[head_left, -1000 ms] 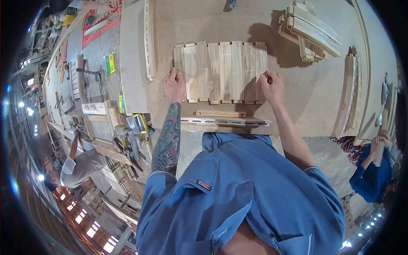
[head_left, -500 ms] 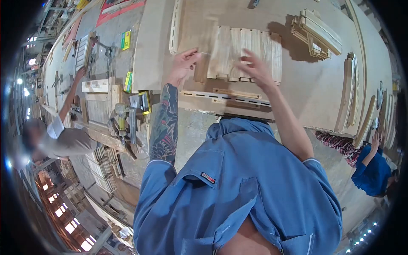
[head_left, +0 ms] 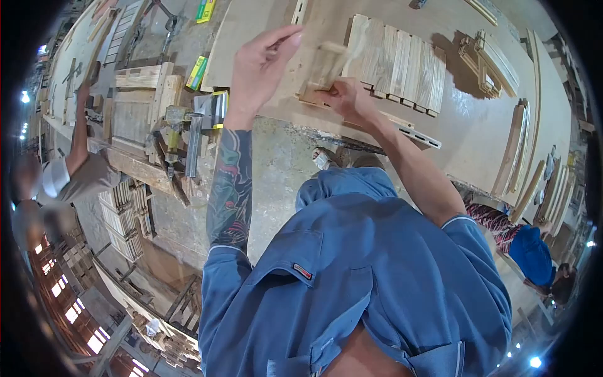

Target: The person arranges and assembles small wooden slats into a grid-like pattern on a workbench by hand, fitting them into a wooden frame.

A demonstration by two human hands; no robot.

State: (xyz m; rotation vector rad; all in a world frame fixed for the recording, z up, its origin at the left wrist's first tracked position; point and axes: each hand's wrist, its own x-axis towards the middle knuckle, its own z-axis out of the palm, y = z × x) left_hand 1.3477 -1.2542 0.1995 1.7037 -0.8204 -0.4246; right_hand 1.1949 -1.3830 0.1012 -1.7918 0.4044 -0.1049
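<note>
My left hand (head_left: 264,70) is raised over the worktable edge, thumb and fingers pressed together; whatever they hold, if anything, is too small to tell. My right hand (head_left: 347,98) is closed on the lower end of a wooden piece (head_left: 326,66), which is smeared by motion. Just right of that piece lies a panel of wooden slats (head_left: 396,63) placed side by side, with tabs along its near edge. Below my right hand a slotted strip (head_left: 419,136) runs along the table's near edge. Another slotted strip (head_left: 299,11) is beyond my left hand.
Bundled slats (head_left: 487,63) and long strips (head_left: 513,147) lie on the worktable (head_left: 468,135) at right. On the left are a wooden frame (head_left: 138,100), a mallet (head_left: 174,119) and green-yellow boxes (head_left: 197,72). One person (head_left: 81,176) works at far left; another (head_left: 531,254) is at far right.
The view has shifted and turned. My left hand is raised closer to the camera. My right hand has moved left from over the slat panel and closed on the wooden piece.
</note>
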